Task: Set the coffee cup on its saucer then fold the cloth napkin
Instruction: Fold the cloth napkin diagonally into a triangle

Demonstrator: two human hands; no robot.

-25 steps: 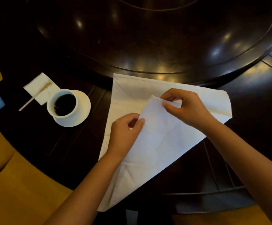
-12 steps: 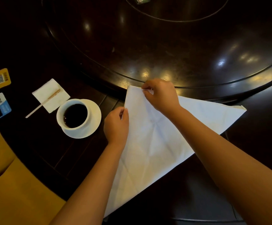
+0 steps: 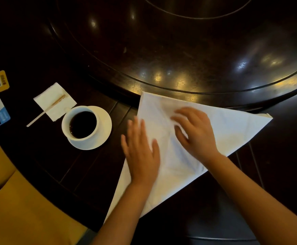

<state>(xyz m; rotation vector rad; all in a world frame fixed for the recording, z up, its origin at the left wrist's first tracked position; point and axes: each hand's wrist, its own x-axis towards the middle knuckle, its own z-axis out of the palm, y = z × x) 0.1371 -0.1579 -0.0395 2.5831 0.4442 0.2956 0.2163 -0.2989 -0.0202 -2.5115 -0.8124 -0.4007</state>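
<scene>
Palms down, both of them: your left hand (image 3: 141,156) lies flat with fingers spread on the near-left edge of the white cloth napkin (image 3: 232,128), and your right hand (image 3: 195,133) is open on its middle, gripping nothing. You're in the folding step; the napkin lies as a triangle, so I'd judge you're pressing that fold flat. The white coffee cup (image 3: 81,123), full and dark, already sits on its white round saucer (image 3: 105,124), just left of the napkin. Next fold likely calls for pinching a corner. Watch the napkin's near tip overhanging the dark wooden table (image 3: 59,160); open room lies to its right.
</scene>
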